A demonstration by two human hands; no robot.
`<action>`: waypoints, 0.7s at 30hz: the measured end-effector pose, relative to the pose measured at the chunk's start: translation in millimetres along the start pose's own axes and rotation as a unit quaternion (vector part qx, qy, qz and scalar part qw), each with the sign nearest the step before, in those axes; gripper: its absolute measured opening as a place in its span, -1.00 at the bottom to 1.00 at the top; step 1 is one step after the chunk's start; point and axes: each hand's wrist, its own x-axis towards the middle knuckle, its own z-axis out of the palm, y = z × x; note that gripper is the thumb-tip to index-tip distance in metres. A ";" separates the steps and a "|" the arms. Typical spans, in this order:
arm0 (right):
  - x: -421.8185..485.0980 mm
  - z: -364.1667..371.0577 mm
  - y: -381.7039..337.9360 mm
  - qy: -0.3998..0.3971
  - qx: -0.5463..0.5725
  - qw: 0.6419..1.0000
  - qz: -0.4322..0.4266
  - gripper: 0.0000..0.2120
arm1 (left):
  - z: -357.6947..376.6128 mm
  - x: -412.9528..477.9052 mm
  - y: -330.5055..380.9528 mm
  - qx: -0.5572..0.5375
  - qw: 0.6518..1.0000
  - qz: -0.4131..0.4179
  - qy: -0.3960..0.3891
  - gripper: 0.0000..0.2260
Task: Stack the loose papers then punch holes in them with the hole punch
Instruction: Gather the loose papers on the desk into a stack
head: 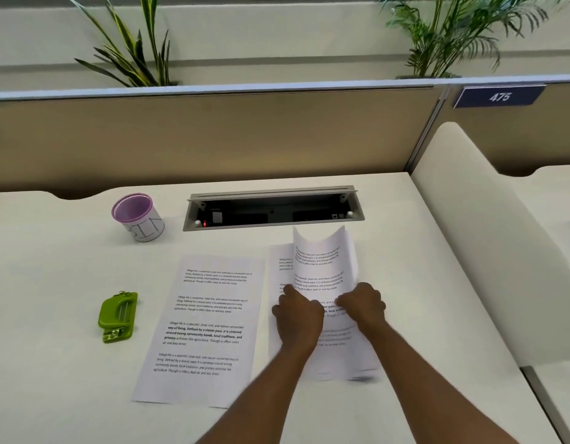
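Three printed white sheets are on the white desk. One sheet [207, 325] lies flat in the middle. To its right another sheet [282, 261] lies flat, mostly covered by a third sheet [325, 261] that curls upward at its far end. My left hand [298, 315] and my right hand [362, 304] both grip this curled sheet at its middle, side by side. A green hole punch [117, 317] sits at the left of the desk, well away from both hands.
A purple-rimmed cup labelled BIN [138, 217] stands at the back left. An open cable tray [272, 209] is recessed in the desk just behind the papers. A tan partition [213, 139] closes the back; a white divider [488, 238] bounds the right.
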 end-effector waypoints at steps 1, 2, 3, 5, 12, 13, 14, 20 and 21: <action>0.3 -2.8 0.1 -0.015 0.055 0.998 -0.012 -0.66 | -1.3 1.5 0.0 0.001 1.000 -0.002 0.003 -0.65; -0.1 -6.5 -0.9 -0.041 0.118 0.992 -0.023 -0.66 | -3.2 3.4 -0.2 0.000 1.000 -0.006 0.006 -0.63; -1.3 -11.0 -3.1 -0.081 0.180 0.980 -0.030 -0.67 | -5.7 6.0 -1.0 -0.003 1.000 -0.013 0.009 -0.60; -3.3 -20.8 -7.5 -0.179 0.284 0.941 -0.045 -0.65 | -11.9 13.2 -3.6 -0.026 0.999 -0.031 0.017 -0.53; -16.2 -46.8 -39.5 -0.351 0.387 0.840 -0.149 -0.59 | -45.3 44.7 -12.8 -0.284 0.957 -0.061 0.016 -0.42; -18.5 -47.8 -44.3 -0.360 0.395 0.830 -0.158 -0.57 | -52.1 47.5 -13.2 -0.344 0.937 -0.056 -0.020 -0.43; -20.7 -47.6 -48.9 -0.367 0.403 0.822 -0.163 -0.56 | -59.0 50.0 -13.3 -0.406 0.910 -0.050 -0.068 -0.45; -33.3 -21.9 -60.1 -0.333 0.422 0.836 -0.110 -0.54 | -116.8 66.4 -32.8 -0.522 0.845 -0.011 -0.114 -0.73; -37.0 -11.1 -59.1 -0.307 0.415 0.852 -0.087 -0.55 | -128.1 70.4 -41.8 -0.502 0.860 -0.013 -0.095 -0.75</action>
